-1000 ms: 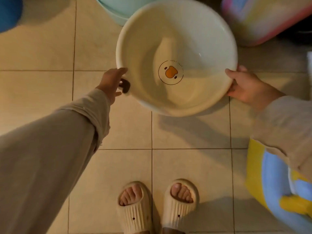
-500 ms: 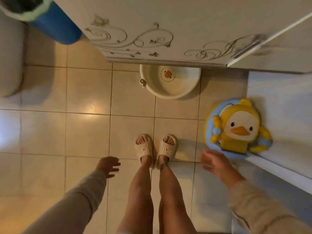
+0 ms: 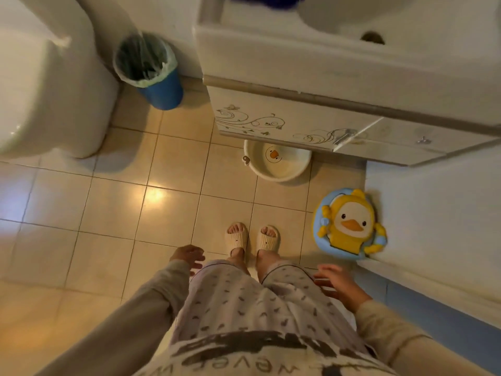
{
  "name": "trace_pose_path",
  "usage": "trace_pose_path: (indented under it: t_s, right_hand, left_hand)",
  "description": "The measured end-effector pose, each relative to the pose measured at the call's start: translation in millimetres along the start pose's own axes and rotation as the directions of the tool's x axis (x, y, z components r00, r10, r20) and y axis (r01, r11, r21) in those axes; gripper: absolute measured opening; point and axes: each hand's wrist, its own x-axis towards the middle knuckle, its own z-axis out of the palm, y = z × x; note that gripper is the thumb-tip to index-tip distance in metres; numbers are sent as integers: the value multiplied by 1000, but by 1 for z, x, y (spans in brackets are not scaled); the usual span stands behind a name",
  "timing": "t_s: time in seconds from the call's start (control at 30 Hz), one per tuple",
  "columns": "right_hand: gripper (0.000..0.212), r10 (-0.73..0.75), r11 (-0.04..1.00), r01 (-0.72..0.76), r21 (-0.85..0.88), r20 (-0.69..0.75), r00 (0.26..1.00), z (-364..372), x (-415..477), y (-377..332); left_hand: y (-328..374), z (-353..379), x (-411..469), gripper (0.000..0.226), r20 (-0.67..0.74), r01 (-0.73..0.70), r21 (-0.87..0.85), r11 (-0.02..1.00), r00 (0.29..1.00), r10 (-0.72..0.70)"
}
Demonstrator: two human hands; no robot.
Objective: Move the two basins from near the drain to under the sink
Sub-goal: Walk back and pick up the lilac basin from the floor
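Hands (image 3: 189, 257) lower now, empty — one basin (image 3: 278, 162) under sink (image 3: 325, 63).

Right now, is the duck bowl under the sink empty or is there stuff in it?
Empty. The cream basin sits upright on the floor, and its duck picture shows clearly on the bare bottom. Any thin layer of water: cannot tell.

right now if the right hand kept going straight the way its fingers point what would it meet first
The right hand is open, its fingers pointing toward the person's right thigh, so it would probably meet that first. Depth is hard to judge from above.
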Motion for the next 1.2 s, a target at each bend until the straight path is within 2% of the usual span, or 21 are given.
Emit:
trace_pose_path:
  t_s: [0.13,0.3,0.37,0.47,0.6,0.7,0.8,0.97,1.07,1.2]
  right_hand:
    - [19,-96,993,95,-68,-10,995,-9,5,-29]
    - [11,-158,935,173,-309,73,985,-30,10,-74]
    - [9,-182,888,210,-410,105,978,-35,14,-87]
    - [10,-249,735,312,-603,188,950,-27,21,-102]
    - [31,-212,516,366,-774,298,931,15,21,-123]
    - [19,-172,338,441,-831,406,898,72,6,-140]
    - [19,-148,310,513,-800,493,857,132,-16,-161]
    - [21,-163,251,622,-742,601,783,221,-50,-177]
    - [24,-125,215,628,-748,616,777,263,-60,-172]
    - [27,-121,163,575,-802,562,818,307,-58,-161]
  left_hand:
    - [2,-15,-15,30,-67,-58,-95,994,996,51]
    - [-17,-24,-42,18,-199,-160,-327,931,975,98]
    - [-39,-18,-50,12,-253,-169,-448,878,966,57]
    - [-83,8,-55,12,-279,-135,-617,775,959,-56]
    - [-153,64,-62,14,-196,13,-774,633,946,-259]
    - [-201,104,-67,24,-112,85,-870,486,926,-361]
    - [-232,136,-70,34,-20,129,-939,319,905,-426]
    - [-253,154,-73,33,116,171,-982,78,877,-466]
    - [-264,132,-67,36,162,181,-984,-8,864,-477]
    - [-280,53,-50,26,148,145,-988,-44,853,-501]
